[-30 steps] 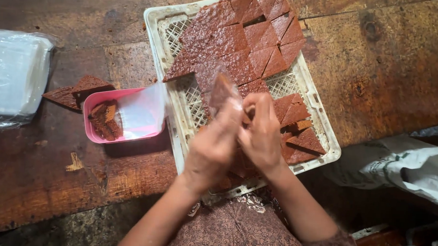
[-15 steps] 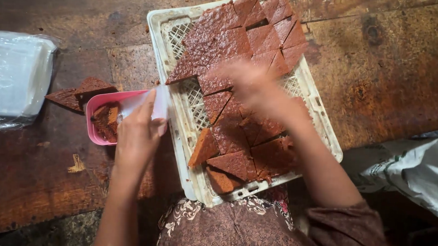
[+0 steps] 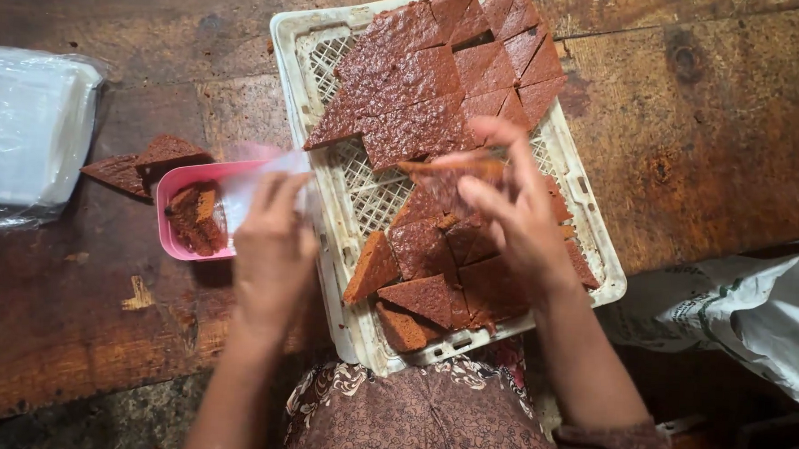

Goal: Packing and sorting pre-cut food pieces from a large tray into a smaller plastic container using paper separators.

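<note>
Her right hand (image 3: pixel 517 216) pinches a blurred brown cake slice (image 3: pixel 451 167) over the white crate (image 3: pixel 327 248). The left hand (image 3: pixel 273 246), fingers curled on a clear bag (image 3: pixel 257 187), half hides the pink tub (image 3: pixel 177 215).

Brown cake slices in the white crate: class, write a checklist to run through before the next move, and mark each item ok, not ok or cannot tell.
1. Right hand holds one cake slice over the white crate: ok.
2. Left hand is at the clear plastic wrapper: ok.
3. Wrapper mouth open to receive the slice: cannot tell, it is blurred.
4. Pink tub has room: cannot tell, pieces already lie inside.
5. Stack of clear wrappers lies on the wooden table, to the left: ok.
6. Loose slices lie outside the tub on the table: not ok.
</note>
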